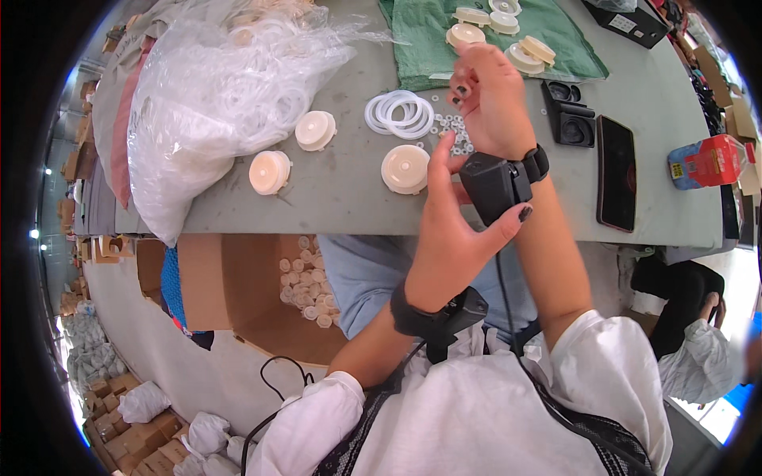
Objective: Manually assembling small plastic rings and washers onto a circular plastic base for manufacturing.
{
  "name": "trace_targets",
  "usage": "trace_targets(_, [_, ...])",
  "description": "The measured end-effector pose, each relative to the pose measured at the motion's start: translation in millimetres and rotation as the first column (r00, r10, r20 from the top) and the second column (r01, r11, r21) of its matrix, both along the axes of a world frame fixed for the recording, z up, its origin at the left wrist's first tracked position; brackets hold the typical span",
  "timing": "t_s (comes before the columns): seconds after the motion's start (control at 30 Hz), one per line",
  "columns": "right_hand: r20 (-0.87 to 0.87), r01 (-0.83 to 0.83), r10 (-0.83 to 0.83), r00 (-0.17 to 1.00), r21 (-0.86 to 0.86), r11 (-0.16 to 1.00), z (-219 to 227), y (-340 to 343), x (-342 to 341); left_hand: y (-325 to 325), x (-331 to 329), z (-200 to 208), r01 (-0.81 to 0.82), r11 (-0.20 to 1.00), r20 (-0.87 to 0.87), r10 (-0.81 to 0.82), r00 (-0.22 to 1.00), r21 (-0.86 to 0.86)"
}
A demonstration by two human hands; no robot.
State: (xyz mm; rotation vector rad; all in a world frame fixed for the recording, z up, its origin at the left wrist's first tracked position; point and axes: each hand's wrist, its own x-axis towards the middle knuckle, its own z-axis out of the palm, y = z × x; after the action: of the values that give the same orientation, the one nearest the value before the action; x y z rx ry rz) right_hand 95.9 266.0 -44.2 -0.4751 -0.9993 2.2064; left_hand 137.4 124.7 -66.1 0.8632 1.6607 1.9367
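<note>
My left hand (446,238) is closed around a black box-shaped device (490,184) strapped to my right wrist, its thumb and fingers on opposite sides. My right hand (494,99) is raised above the table with its fingers curled inward, and nothing shows between them. Beneath and beside it lie small white rings (451,127) in a loose scatter. Left of these is a group of larger translucent rings (389,113), partly overlapping. A round cream lid (405,169) rests on the table just left of my left hand. Two similar cream lids (316,130) sit further left.
A large clear plastic bag (214,103) of rings covers the left side. Several cream lids lie on a green cloth (421,51) at the back. To the right are a black tray (570,115), a phone (617,174) and a red-blue pack (706,163). A cardboard box (208,282) stands below the table.
</note>
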Motion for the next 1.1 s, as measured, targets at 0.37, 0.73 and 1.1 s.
trace_targets(0.37, [-0.152, 0.545, -0.523, 0.838, 0.247, 0.801, -3.0, -9.2, -5.5, -1.7, 0.7, 12.4, -0.002, 1.0, 0.333, 0.0, 0.943, 0.005])
trace_targets(0.73, [-0.217, 0.444, -0.499, 0.839, 0.803, 0.397, 8.6, -23.2, -4.6, -12.6, -8.9, 9.4, 0.078, 0.991, 0.646, -0.129, 0.753, 0.107])
trace_targets(1.1, [0.088, 0.171, -0.292, 0.952, 0.64, 0.75, -4.1, -9.4, -13.2, -22.5, -15.1, 15.9, 0.135, 0.99, 0.456, -0.142, 0.879, 0.047])
